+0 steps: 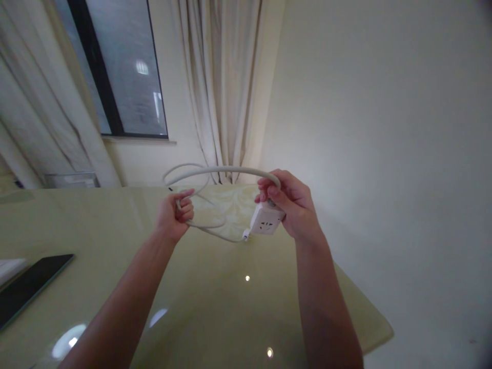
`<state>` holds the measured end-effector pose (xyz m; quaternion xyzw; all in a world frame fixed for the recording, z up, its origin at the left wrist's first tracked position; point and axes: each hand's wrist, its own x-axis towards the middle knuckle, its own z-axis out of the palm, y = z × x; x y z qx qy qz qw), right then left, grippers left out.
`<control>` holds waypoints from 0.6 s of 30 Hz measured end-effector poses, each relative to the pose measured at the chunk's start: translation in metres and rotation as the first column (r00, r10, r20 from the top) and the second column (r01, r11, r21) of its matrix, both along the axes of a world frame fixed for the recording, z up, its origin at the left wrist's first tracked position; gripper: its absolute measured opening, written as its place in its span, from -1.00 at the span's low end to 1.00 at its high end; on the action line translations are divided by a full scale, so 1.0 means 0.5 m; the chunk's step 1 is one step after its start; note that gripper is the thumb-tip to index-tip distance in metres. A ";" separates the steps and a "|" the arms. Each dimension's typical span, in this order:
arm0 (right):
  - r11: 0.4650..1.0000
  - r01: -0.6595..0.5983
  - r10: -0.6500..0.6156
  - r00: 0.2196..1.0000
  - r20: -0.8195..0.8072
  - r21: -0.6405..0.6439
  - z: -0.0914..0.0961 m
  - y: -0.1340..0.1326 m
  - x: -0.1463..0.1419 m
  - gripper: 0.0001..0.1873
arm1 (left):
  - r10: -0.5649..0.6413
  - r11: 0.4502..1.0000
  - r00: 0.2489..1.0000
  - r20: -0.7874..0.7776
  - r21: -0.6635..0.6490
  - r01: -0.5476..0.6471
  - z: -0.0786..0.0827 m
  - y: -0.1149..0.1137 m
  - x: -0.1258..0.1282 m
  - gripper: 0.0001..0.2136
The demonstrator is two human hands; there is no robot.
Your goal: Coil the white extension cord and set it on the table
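I have the right hand (295, 206) gripping a boxy white socket block (265, 220). My left hand (173, 216) clasps pale, looped cable (230, 169).

The power socket block (265, 220) is white, its face marked with small black slots. The cable (226, 169) looping from it is a plain pale grey, and the small connector (246, 234) beside the block is white with a dark mark. The counter (215, 287) is a pale yellow-green, dotted with white reflections and patterned near its far edge with cream and soft yellow swirls. At the left, a flat slab (33, 287) is black with a thin greenish edge, next to a white object (12, 269). The curtain (221, 77) is unpatterned cream, the wall (376, 143) plain off-white, the window frame (96, 61) black, the pane (128, 66) blue-grey.
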<state>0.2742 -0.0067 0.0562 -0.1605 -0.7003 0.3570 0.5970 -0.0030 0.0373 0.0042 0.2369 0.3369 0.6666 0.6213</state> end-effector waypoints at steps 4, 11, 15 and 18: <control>0.996 -0.089 0.088 0.995 -0.045 -0.017 -0.003 0.009 -0.004 -0.87 | 0.011 1.000 0.974 0.226 0.006 -0.013 0.010 -0.013 -0.023 -0.39; 0.983 -0.181 0.173 0.963 -0.206 -0.022 -0.001 0.015 0.006 -0.87 | 0.095 0.995 0.963 0.250 -0.039 -0.088 0.009 -0.003 -0.051 -0.36; 0.969 -0.246 0.240 0.959 -0.150 -0.018 -0.004 0.018 0.020 -0.85 | 0.110 0.993 0.959 0.261 0.003 -0.115 0.012 -0.006 -0.064 -0.25; 0.959 -0.282 0.279 0.955 -0.103 -0.013 -0.003 0.015 0.025 -0.85 | 0.100 0.994 0.965 0.243 0.021 -0.108 0.020 -0.014 -0.073 -0.22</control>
